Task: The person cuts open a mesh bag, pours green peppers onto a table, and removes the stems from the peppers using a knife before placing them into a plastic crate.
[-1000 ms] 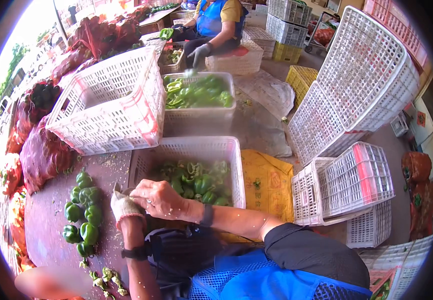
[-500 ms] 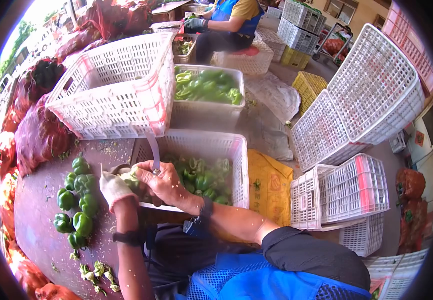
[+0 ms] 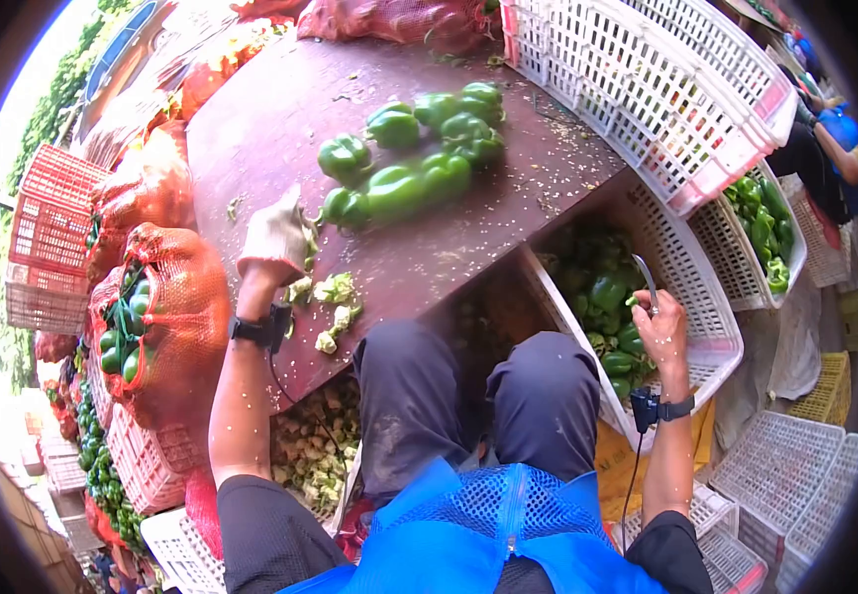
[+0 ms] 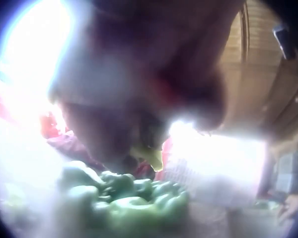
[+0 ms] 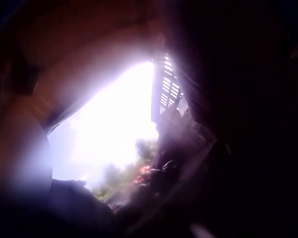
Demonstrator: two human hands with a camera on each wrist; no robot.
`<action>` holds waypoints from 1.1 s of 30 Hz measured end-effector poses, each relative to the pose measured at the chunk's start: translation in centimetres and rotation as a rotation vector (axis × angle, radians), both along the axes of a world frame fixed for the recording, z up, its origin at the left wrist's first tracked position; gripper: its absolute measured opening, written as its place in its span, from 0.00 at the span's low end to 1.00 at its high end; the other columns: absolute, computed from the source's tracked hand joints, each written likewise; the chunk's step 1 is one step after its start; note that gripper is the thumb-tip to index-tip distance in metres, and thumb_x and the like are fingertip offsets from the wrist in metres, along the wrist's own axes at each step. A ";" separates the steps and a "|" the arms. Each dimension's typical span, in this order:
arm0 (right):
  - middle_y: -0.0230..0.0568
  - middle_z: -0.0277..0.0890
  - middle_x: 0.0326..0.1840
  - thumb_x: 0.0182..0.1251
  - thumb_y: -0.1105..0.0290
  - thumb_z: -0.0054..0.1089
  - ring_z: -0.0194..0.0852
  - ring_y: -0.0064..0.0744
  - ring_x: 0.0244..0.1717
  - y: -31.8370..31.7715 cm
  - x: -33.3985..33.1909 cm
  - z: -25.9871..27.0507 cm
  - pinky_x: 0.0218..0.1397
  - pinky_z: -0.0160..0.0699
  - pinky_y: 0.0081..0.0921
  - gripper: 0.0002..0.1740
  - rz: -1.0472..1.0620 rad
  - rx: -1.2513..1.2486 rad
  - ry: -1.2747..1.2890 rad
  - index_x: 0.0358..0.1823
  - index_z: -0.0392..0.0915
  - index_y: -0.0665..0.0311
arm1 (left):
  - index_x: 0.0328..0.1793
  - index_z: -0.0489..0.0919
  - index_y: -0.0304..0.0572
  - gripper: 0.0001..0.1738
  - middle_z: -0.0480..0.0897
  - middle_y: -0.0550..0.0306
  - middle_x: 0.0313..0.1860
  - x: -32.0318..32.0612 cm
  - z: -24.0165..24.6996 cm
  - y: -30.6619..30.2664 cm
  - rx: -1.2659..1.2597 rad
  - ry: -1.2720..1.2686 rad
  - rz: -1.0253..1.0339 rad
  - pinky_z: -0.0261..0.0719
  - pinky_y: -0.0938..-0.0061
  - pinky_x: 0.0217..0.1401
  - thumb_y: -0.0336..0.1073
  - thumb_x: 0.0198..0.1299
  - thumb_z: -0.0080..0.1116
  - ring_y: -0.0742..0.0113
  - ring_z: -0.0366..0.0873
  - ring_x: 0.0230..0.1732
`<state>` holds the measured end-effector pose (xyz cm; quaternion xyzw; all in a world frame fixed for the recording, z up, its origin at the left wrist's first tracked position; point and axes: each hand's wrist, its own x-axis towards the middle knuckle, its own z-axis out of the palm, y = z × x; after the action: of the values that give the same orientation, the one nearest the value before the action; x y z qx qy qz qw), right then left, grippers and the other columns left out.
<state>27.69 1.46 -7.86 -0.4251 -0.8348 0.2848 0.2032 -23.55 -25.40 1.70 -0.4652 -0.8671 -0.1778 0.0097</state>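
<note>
My left hand (image 3: 278, 238), in a pale work glove, is over the tabletop beside a row of green bell peppers (image 3: 394, 188). A pale green pepper core (image 4: 153, 157) shows at its fingers in the left wrist view. Several cut-out cores (image 3: 335, 289) with stems lie on the table just below this hand. My bare right hand (image 3: 662, 332) grips a small curved knife (image 3: 645, 275), blade up, above the white crate (image 3: 714, 332) of green peppers. A green bit shows at its fingertips. The right wrist view is mostly dark and glare.
A slatted white crate (image 3: 647, 99) sits on the table's far right corner. Orange net sacks (image 3: 176, 317) of peppers line the left side. A container of pepper cores (image 3: 315, 445) stands below the table edge, left of my knees. Another person (image 3: 835, 148) sits at the far right.
The head view has swung left. My hands, together over the crate before, have parted: the left moved over the table by the cores, the right stays over the crate with the knife.
</note>
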 end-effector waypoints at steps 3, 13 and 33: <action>0.52 0.84 0.39 0.56 0.75 0.64 0.86 0.49 0.41 0.2 0.8 -1.9 0.46 0.84 0.38 0.14 0.024 0.037 -0.113 0.45 0.85 0.70 | 0.46 0.79 0.42 0.07 0.87 0.52 0.29 0.2 -1.0 -0.7 -0.202 0.156 0.025 0.83 0.61 0.36 0.28 0.65 0.54 0.53 0.87 0.31; 0.49 0.87 0.38 0.65 0.66 0.61 0.85 0.47 0.34 -2.2 -2.6 -0.6 0.42 0.84 0.40 0.18 0.168 0.033 0.096 0.53 0.85 0.66 | 0.59 0.82 0.44 0.19 0.83 0.44 0.50 -1.5 -13.5 10.8 -0.423 0.877 -0.410 0.78 0.61 0.57 0.39 0.65 0.52 0.54 0.80 0.52; 0.42 0.83 0.31 0.71 0.41 0.62 0.79 0.22 0.24 -1.2 -9.5 6.5 0.27 0.80 0.24 0.35 0.150 -0.753 0.643 0.63 0.79 0.65 | 0.58 0.81 0.37 0.20 0.81 0.46 0.54 9.9 1.4 13.1 0.383 0.073 -0.467 0.79 0.64 0.59 0.31 0.59 0.65 0.53 0.80 0.54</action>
<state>18.21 0.31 -1.36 -0.2987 -0.5973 0.6969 0.2615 -13.68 -12.29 3.11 -0.6478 -0.6865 -0.3185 0.0874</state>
